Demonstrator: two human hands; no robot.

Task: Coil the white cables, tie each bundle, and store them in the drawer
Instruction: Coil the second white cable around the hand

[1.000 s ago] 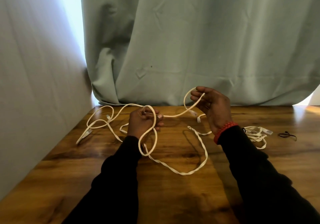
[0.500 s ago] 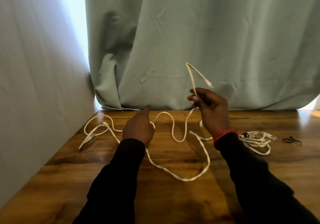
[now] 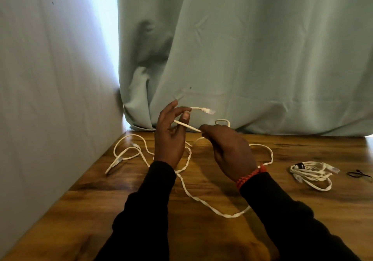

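Loose white cable point(image 3: 203, 199): left hand point(image 3: 169, 137) is pinching its plug end, right hand point(image 3: 230, 151) is gripping the next stretch; remainder is trailing over the bench point(image 3: 201, 238) beneath both hands. Risk: twisted slack is likely kinking or snagging during coiling.

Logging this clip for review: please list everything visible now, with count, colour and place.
Loose cable: one, white, sprawled over the table's left and middle, one end lifted.
Cable plug: one, white, in the air beside the left hand.
Tied bundle: one, white, table right.
Tie: one, black, far right.
Table: one, brown wood.
Curtain: one, pale green, behind.
Wall: grey, left.
Bracelet: one, red, right wrist.
Hands: left hand and right hand hold the cable.
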